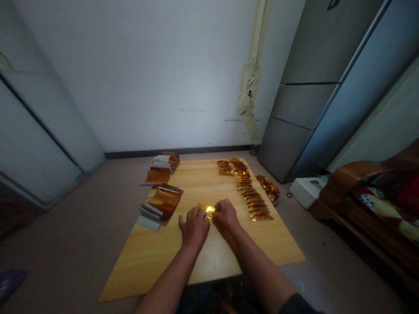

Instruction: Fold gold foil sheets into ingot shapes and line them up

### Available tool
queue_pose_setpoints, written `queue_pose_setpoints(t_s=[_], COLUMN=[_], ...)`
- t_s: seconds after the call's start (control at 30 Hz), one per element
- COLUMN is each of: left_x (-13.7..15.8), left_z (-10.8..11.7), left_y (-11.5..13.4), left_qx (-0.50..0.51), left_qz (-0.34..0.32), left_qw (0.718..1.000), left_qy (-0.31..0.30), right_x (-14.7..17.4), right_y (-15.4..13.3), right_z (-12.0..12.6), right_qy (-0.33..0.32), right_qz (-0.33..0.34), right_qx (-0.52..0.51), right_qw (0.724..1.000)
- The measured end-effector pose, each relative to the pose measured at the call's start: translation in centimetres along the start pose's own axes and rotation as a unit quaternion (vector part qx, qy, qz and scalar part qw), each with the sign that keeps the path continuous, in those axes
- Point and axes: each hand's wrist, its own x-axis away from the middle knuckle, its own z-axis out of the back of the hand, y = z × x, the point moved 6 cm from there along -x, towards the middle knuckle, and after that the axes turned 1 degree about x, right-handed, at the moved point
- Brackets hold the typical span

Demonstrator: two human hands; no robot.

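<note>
A small shiny gold foil sheet (209,209) lies on the wooden board between my two hands. My left hand (194,226) rests at its left end, the thumb stuck out to the side and the fingertips on the foil. At the right end, my right hand (226,213) pinches the foil's edge with curled fingers. Left of my hands sits a curved stack of gold and white sheets (166,200). A second stack of gold and white sheets (160,168) lies behind it. To the right, several folded gold foil pieces (250,192) overlap in a long row.
The wooden board (131,270) sits low over the floor. Beside its right edge stands a round container of gold pieces (269,188). A grey refrigerator (301,96), a white box (306,192) and a wooden bench (360,209) are at the right. A white wall (163,87) rises behind.
</note>
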Motion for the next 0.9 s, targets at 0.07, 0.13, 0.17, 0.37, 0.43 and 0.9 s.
queue_pose_setpoints(t_s=[0.07,0.13,0.17,0.37,0.43,0.9], left_x=[0.0,0.0,0.1,0.1,0.0,-2.6], left_z=[0.1,0.1,0.1,0.1,0.0,0.8], left_y=[0.0,0.0,0.0,0.0,-0.1,-2.3], left_qx=[-0.004,-0.008,-0.01,-0.008,-0.006,-0.014], left_qz=[0.0,0.001,0.001,0.008,0.003,-0.096], left_qw=[1.0,1.0,1.0,1.0,1.0,0.995], left_qy=[-0.004,-0.009,-0.012,-0.019,-0.022,0.005], right_x=[0.3,0.6,0.7,-0.1,-0.2,4.6], right_y=[-0.5,-0.8,-0.8,0.3,0.3,-3.2], right_z=[-0.1,-0.4,-0.6,-0.5,-0.2,-0.3], right_qy=[0.008,0.007,0.003,-0.029,-0.046,-0.102], right_qz=[0.013,0.028,0.033,0.026,0.056,0.285], right_qx=[0.04,0.071,0.079,0.08,0.09,0.125], right_qw=[0.999,0.997,0.996,0.996,0.993,0.945])
